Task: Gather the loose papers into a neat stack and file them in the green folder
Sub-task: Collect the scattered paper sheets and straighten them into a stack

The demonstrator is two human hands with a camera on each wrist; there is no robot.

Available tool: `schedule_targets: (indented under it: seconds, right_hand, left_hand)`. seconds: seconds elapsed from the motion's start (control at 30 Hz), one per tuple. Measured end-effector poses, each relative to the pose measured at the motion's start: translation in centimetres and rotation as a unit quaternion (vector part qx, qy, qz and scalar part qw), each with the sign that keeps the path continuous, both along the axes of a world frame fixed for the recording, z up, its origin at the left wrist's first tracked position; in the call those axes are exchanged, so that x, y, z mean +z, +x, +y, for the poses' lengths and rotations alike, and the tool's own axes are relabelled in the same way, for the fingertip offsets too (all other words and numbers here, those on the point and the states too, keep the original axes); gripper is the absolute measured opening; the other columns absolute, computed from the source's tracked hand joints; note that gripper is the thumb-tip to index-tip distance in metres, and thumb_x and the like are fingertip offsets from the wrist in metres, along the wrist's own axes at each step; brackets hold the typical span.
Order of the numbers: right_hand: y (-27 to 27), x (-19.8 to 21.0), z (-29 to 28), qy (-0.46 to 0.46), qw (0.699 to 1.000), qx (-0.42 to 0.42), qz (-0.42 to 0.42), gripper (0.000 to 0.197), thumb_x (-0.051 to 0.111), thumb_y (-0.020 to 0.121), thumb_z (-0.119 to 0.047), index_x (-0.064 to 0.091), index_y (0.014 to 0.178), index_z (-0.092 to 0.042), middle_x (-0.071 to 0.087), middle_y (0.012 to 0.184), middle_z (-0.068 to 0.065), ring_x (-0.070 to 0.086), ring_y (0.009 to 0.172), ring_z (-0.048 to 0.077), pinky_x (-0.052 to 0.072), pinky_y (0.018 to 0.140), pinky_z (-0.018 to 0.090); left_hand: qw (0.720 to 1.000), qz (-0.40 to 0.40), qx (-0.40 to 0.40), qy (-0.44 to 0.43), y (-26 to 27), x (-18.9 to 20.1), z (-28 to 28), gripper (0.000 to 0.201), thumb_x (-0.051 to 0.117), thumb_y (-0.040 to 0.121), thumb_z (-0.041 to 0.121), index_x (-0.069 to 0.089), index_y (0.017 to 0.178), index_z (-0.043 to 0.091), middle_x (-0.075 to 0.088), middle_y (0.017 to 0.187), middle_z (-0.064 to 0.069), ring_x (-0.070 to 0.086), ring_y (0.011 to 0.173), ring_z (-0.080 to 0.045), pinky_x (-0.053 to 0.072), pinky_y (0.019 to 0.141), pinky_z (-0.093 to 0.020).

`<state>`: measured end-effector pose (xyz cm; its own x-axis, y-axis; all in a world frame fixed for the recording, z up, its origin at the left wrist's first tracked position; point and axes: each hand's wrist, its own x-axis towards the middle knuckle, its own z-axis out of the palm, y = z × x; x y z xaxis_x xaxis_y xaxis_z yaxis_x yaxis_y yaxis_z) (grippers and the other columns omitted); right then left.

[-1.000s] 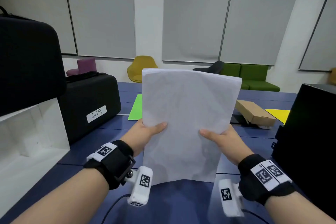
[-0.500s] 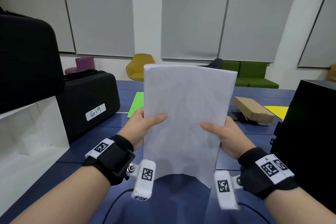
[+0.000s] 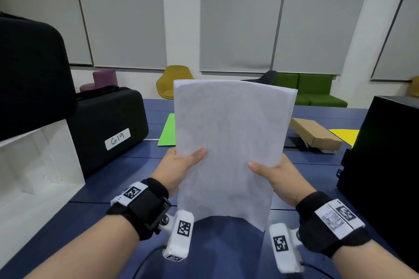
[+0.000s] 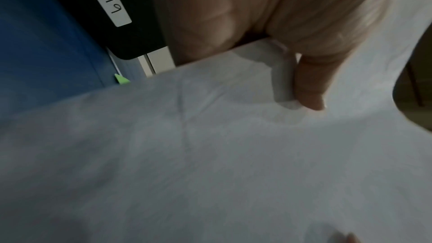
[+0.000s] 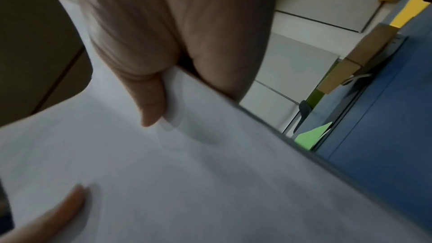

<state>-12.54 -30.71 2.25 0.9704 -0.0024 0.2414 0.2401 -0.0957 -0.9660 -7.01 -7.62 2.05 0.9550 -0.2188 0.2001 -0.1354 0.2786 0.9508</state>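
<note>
Plain white paper stack (image 3: pixel 229 142); beyond it a flat bright-green folder (image 3: pixel 169 130) on the dark-blue table (image 3: pixel 113 188), black case (image 3: pixel 108 124) white-labelled.

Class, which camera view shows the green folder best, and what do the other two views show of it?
The head view: the green folder lies flat on the blue table, its left part visible beside the paper stack. The left wrist view shows only a tiny green corner; the right wrist view shows a blurred green patch beyond the papers' edge.
</note>
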Motion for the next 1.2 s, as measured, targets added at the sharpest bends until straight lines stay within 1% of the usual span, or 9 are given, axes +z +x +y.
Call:
schedule_targets:
  seconds: [0.33, 0.47, 0.57, 0.77, 0.87, 0.97, 1.03, 1.1, 1.2]
  right_hand:
    - [0.9, -0.4, -0.5, -0.006, 1.000, -0.027, 0.009, 0.022, 0.060, 0.091, -0.001, 0.069, 0.105, -0.016, 0.075, 0.102, -0.002, 0.071, 0.094, 0.011, 0.055, 0.076, 0.018]
    - [1.1, 0.0, -0.8, 0.016, 1.000, -0.017, 0.012, 0.026, 0.065, 0.086, 0.002, 0.069, 0.108, -0.011, 0.074, 0.107, 0.004, 0.070, 0.100, 0.018, 0.055, 0.086, 0.028]
    - [1.2, -0.5, -0.4, 0.006, 1.000, -0.018, 0.020, 0.027, 0.065, 0.087, 0.000, 0.069, 0.107, -0.018, 0.074, 0.109, 0.002, 0.069, 0.104, 0.018, 0.052, 0.093, 0.034]
    - [1.0, -0.4, -0.2, 0.004, 1.000, -0.026, 0.008, 0.023, 0.063, 0.088, 0.000, 0.070, 0.101, -0.018, 0.076, 0.102, -0.002, 0.070, 0.101, 0.018, 0.056, 0.084, 0.025]
    - [0.7, 0.4, -0.5, 0.040, 0.999, -0.017, -0.004, 0.028, 0.071, 0.079, -0.001, 0.070, 0.106, -0.008, 0.075, 0.105, 0.006, 0.069, 0.104, 0.027, 0.056, 0.087, 0.033]
    - [0.6, 1.9, -0.8, 0.072, 0.997, -0.002, -0.031, 0.055, 0.090, 0.055, -0.031, 0.073, 0.105, -0.012, 0.074, 0.108, 0.009, 0.069, 0.103, 0.027, 0.056, 0.087, 0.035]
    - [0.3, 3.1, -0.6, 0.083, 0.995, 0.006, -0.051, 0.061, 0.093, 0.043, -0.043, 0.077, 0.097, -0.021, 0.074, 0.108, 0.007, 0.071, 0.100, 0.023, 0.057, 0.086, 0.034]
    - [0.0, 4.5, -0.3, 0.085, 0.994, 0.003, -0.070, 0.054, 0.091, 0.047, -0.043, 0.077, 0.095, -0.023, 0.075, 0.106, 0.005, 0.070, 0.101, 0.024, 0.057, 0.085, 0.034]
    - [-0.4, 7.1, 0.3, 0.066, 0.988, -0.066, -0.123, 0.050, 0.084, 0.061, -0.025, 0.067, 0.108, -0.019, 0.074, 0.107, 0.002, 0.069, 0.103, 0.024, 0.058, 0.084, 0.035]
  left_hand:
    - [0.999, -0.040, 0.014, 0.027, 0.8, 0.6, -0.2, 0.013, 0.071, 0.085, 0.008, 0.072, 0.097, 0.014, 0.077, 0.095, 0.001, 0.073, 0.087, -0.012, 0.056, 0.074, -0.021]
    - [0.999, -0.042, 0.002, 0.018, 1.4, 0.8, 0.5, 0.037, 0.080, 0.066, 0.019, 0.072, 0.102, 0.015, 0.075, 0.106, -0.004, 0.071, 0.097, -0.016, 0.056, 0.086, -0.027]
    - [0.999, -0.016, -0.014, 0.027, 1.4, -0.3, 0.2, 0.039, 0.075, 0.066, 0.016, 0.070, 0.105, 0.016, 0.075, 0.108, -0.002, 0.070, 0.101, -0.016, 0.053, 0.088, -0.028]
    - [1.000, -0.016, -0.017, 0.022, 1.5, -0.3, 0.4, 0.036, 0.079, 0.071, 0.012, 0.070, 0.105, 0.015, 0.075, 0.107, -0.001, 0.070, 0.102, -0.017, 0.054, 0.086, -0.026]
    - [0.998, -0.050, -0.014, 0.027, 1.1, 0.7, 0.4, 0.035, 0.076, 0.069, 0.016, 0.071, 0.104, 0.015, 0.076, 0.104, -0.001, 0.071, 0.098, -0.016, 0.056, 0.082, -0.025]
    - [0.997, -0.080, 0.020, 0.010, 0.8, 2.6, 0.4, 0.047, 0.082, 0.061, 0.029, 0.070, 0.104, 0.016, 0.076, 0.104, -0.002, 0.071, 0.098, -0.019, 0.056, 0.084, -0.030]
    - [0.995, -0.094, 0.022, -0.006, 0.5, 3.9, 0.5, 0.054, 0.081, 0.057, 0.036, 0.070, 0.106, 0.016, 0.075, 0.106, -0.004, 0.070, 0.101, -0.022, 0.056, 0.088, -0.034]
    - [0.995, -0.100, 0.001, -0.012, 0.2, 5.2, 0.6, 0.050, 0.080, 0.060, 0.034, 0.070, 0.106, 0.015, 0.074, 0.108, -0.006, 0.070, 0.102, -0.024, 0.056, 0.089, -0.035]
    - [0.994, -0.109, -0.010, 0.006, 0.1, 6.7, 0.8, 0.036, 0.083, 0.070, 0.017, 0.070, 0.104, 0.015, 0.076, 0.104, -0.003, 0.072, 0.097, -0.020, 0.056, 0.086, -0.036]
